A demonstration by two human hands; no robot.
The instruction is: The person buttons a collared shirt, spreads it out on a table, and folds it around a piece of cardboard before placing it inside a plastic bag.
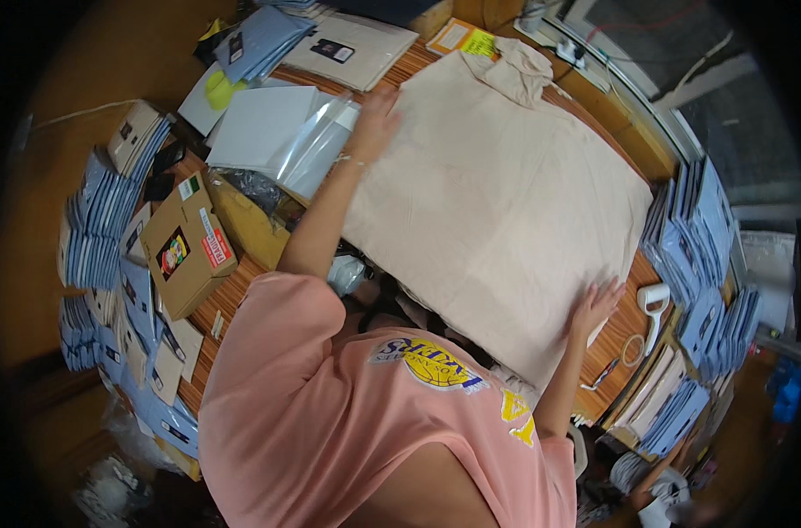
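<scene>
Both the left hand [376, 121] and the right hand [596, 310] lie open, palms down, fingers extended, gripping nothing. Set apart at the beige garment's [506, 194] left and right sides, they seem placed to keep its cloth flat. It covers the middle of the desk [235, 302], its rumpled end at the far edge. Bagged stacks [704, 238] line the right edge, probably to leave the cloth room.

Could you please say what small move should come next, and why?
I'd probably smooth the bunched far end of the beige cloth with the left hand: that end is crumpled while the rest lies mostly flat, and this hand is nearer it than the right hand.
</scene>
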